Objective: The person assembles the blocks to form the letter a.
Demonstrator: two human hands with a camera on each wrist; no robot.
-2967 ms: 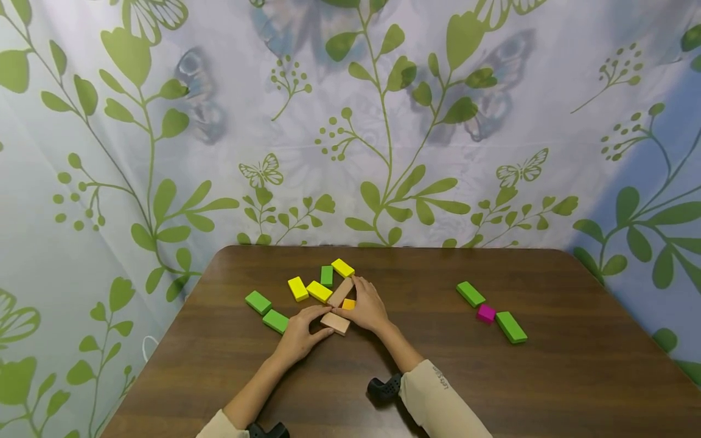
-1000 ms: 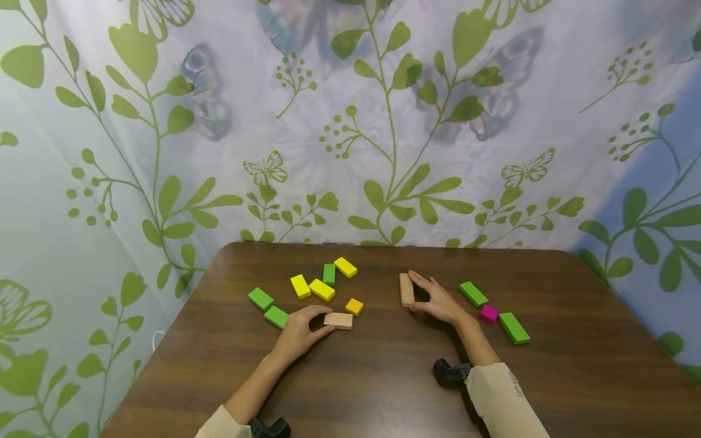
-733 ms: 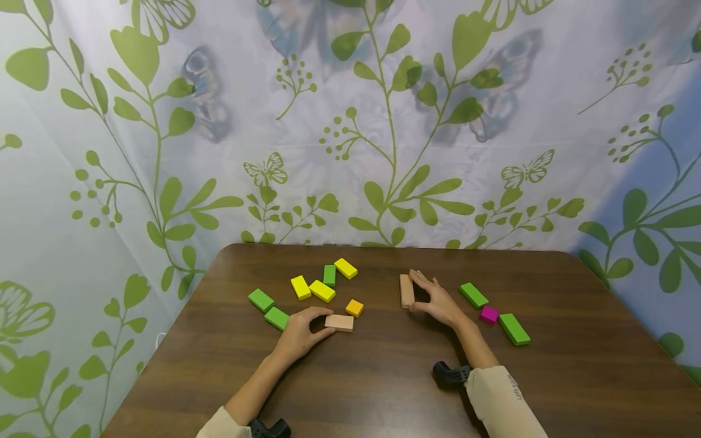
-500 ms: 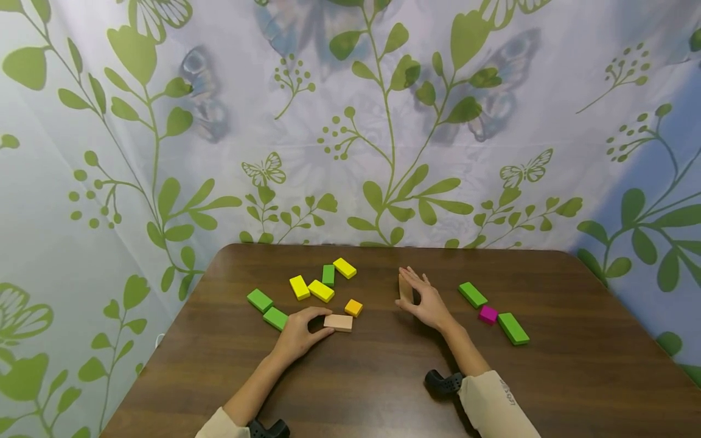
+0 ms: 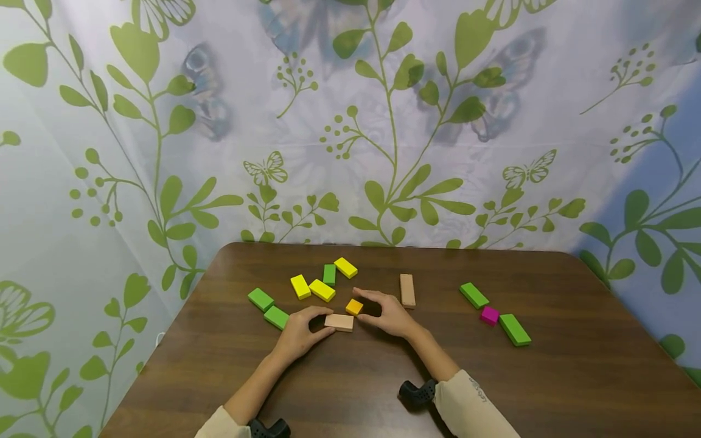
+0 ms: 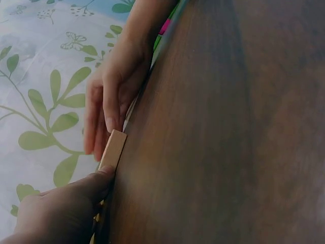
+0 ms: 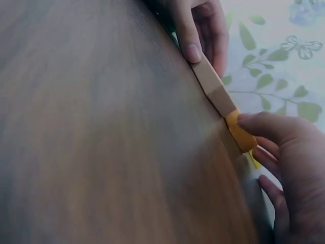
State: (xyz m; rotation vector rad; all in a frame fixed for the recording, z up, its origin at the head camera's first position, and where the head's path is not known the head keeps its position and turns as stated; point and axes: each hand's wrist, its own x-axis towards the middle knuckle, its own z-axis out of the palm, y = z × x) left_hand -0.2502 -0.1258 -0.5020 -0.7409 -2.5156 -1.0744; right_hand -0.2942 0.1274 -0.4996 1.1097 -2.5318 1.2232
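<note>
My left hand (image 5: 298, 333) pinches the left end of a plain wooden block (image 5: 339, 322) lying on the table. In the left wrist view its thumb presses the near face of that wooden block (image 6: 112, 148). Just beyond sits a small orange block (image 5: 353, 306). My right hand (image 5: 391, 314) reaches in from the right, thumb and index finger spread either side of the orange block. From the right wrist, the thumb tip overlaps the orange block (image 7: 239, 133), which appears end to end with the wooden one. A second wooden block (image 5: 407, 291) stands behind the right hand, untouched.
Yellow blocks (image 5: 322, 290) and a green block (image 5: 329, 274) lie at the back left. Two more green blocks (image 5: 261, 298) sit near the left hand. At the right, a magenta block (image 5: 490, 315) lies between two green blocks (image 5: 514, 329). A patterned curtain (image 5: 350, 121) hangs behind the table.
The right hand carried one wooden block rightward, let go of it there, then came back left to the orange block. The left hand stays at its wooden block, which has been turned more level.
</note>
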